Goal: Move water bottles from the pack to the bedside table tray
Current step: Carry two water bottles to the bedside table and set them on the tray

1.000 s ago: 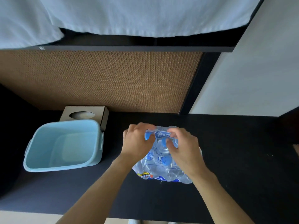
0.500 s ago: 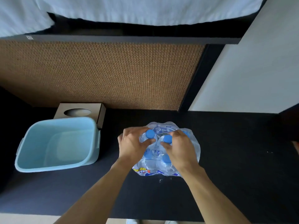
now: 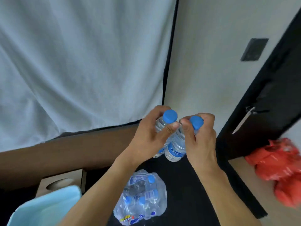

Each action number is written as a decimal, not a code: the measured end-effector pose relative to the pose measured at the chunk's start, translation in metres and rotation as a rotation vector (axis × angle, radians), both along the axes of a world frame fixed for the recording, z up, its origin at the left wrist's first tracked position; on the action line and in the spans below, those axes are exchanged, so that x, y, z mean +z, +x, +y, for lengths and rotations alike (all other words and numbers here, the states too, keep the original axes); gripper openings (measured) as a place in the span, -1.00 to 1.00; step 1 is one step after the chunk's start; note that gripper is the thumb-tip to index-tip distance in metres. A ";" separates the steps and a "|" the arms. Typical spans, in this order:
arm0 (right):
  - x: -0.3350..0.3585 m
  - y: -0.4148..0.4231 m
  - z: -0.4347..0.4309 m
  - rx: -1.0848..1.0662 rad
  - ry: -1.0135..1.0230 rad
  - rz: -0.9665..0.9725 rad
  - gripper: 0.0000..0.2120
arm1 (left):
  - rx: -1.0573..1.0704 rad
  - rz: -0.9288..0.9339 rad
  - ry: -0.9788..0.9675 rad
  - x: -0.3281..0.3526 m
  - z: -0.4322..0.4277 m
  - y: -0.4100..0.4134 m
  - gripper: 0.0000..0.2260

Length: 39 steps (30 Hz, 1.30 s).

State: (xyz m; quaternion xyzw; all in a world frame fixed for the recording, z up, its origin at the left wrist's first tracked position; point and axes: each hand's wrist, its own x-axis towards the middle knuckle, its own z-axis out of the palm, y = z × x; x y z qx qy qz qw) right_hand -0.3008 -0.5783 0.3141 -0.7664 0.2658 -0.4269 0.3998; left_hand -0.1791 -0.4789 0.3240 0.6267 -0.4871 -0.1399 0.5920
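black tabletop [image 3: 187, 193]; white bedsheet [image 3: 81, 62] behind, pale wall [image 3: 211, 46] to the right. i log two clear plastic water bottles with blue caps, raised above the torn shrink-wrap pack [image 3: 143, 199], long axes near upright, caps up. left hand [image 3: 146, 137] fingers clasp one bottle [image 3: 160, 126]; right hand [image 3: 201, 141] fingers clasp the other [image 3: 176, 147].

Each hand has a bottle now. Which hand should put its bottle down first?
Hard to pick. The left hand and right hand each grip one water bottle near its blue cap, side by side above the pack. No tray is visible, so neither looks better placed.
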 end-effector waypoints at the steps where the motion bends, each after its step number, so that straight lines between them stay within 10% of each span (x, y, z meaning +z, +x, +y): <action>1: 0.025 -0.016 0.000 -0.058 -0.019 -0.027 -0.54 | -0.066 -0.015 -0.025 0.024 -0.004 -0.015 -0.89; 17: 0.224 -0.517 0.210 -1.201 -0.163 -0.238 -0.63 | -1.220 0.053 -0.147 0.207 0.038 -0.497 -0.70; 39: 0.234 -1.107 0.895 -2.293 -0.260 -0.090 -0.68 | -2.340 0.151 0.073 0.204 0.646 -1.263 -0.72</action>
